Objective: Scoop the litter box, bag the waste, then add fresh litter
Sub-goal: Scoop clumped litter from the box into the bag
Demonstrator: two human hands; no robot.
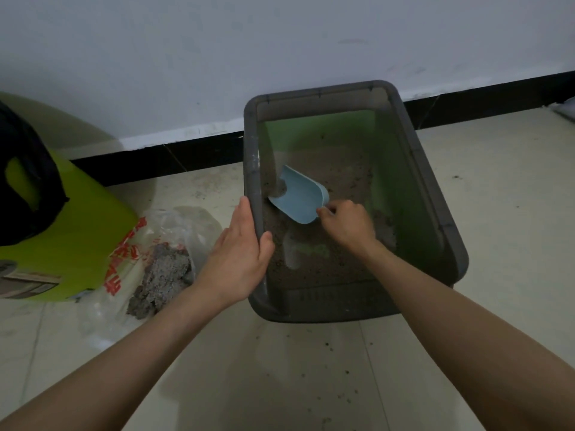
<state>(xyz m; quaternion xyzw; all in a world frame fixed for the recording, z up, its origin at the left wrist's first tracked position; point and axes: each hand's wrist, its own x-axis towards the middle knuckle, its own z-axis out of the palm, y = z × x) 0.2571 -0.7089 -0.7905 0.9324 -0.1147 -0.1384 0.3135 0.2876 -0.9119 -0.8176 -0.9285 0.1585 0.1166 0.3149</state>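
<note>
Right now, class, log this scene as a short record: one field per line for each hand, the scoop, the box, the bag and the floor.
left hand: grips the left rim of the box, thumb inside
right hand: holds the scoop by its handle end
scoop: light blue, inside the box, mouth toward the left wall
box: grey, green inside, thin layer of litter
bag: clear plastic, red print, on the floor left of the box, grey clumps on it
floor: pale tiles, scattered grains
</note>
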